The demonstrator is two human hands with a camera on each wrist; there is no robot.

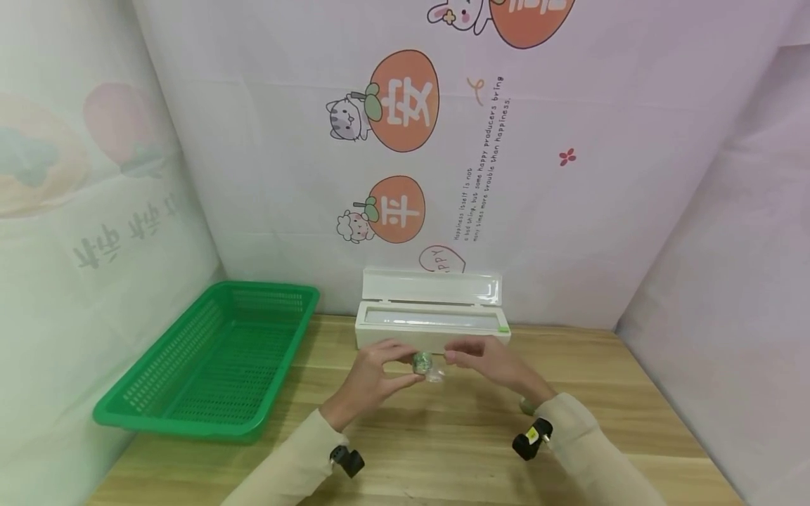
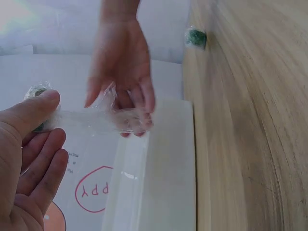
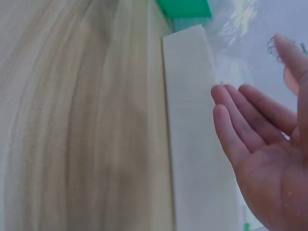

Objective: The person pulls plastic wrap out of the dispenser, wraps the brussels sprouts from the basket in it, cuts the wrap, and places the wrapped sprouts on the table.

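My left hand [image 1: 373, 379] pinches a small round green thing [image 1: 422, 362] wrapped in clear film between thumb and fingers; its exact kind is hidden by the wrapping. From it a loose tail of plastic film [image 2: 91, 122] stretches toward my right hand [image 1: 490, 362]. In the right wrist view that hand [image 3: 269, 130] has fairly straight fingers, the thumb standing well apart. The film passes by its fingertips in the left wrist view. Behind both hands stands a white cling film dispenser [image 1: 436, 340] with its clear lid [image 1: 430, 287] raised.
A green plastic basket [image 1: 272, 372] sits on the left of the wooden table [image 1: 443, 450]. A second film-wrapped green piece [image 2: 196, 37] lies on the table near my right wrist. Printed white cloth [image 1: 285, 176] encloses the back and sides.
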